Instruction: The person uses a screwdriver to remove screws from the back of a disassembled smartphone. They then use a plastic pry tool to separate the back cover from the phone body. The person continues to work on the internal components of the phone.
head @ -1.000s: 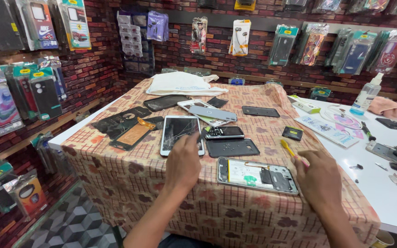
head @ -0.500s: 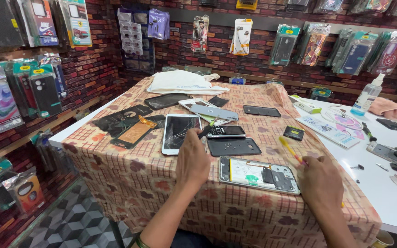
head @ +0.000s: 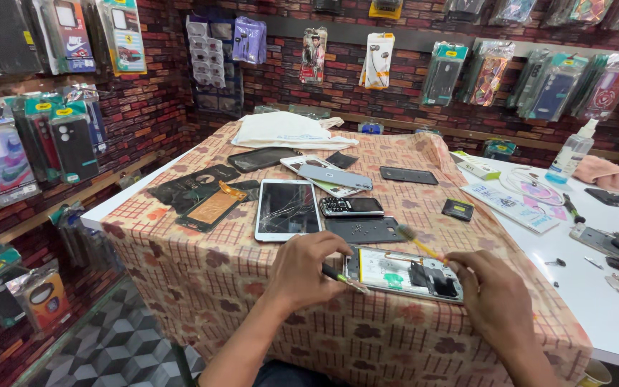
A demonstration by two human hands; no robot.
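Both hands are working at the near edge of the table [head: 180,279], over an opened phone [head: 406,274] lying flat with its back off and its insides facing up. The left hand [head: 306,276] is closing its fingers around a slim yellow-and-dark tool [head: 344,278], whose tip is pointing at the phone's left end, so the hand is resting low on the cloth, seemingly for steadiness. The right hand [head: 496,297] is pinching a thin yellow brush [head: 417,244] that is slanting up and away over the phone's upper edge; held that way its bristles are staying clear of the board.

The phone is sitting just beside a dark back cover [head: 365,229] dotted with tiny screws, probably kept there so they are not rolling off. Farther in, toward the middle of the table, a cracked white tablet [head: 288,208] and a small keypad phone [head: 351,206] are lying side by side. Along the left edge several dark panels [head: 195,188] are spreading out, well apart from the hands.
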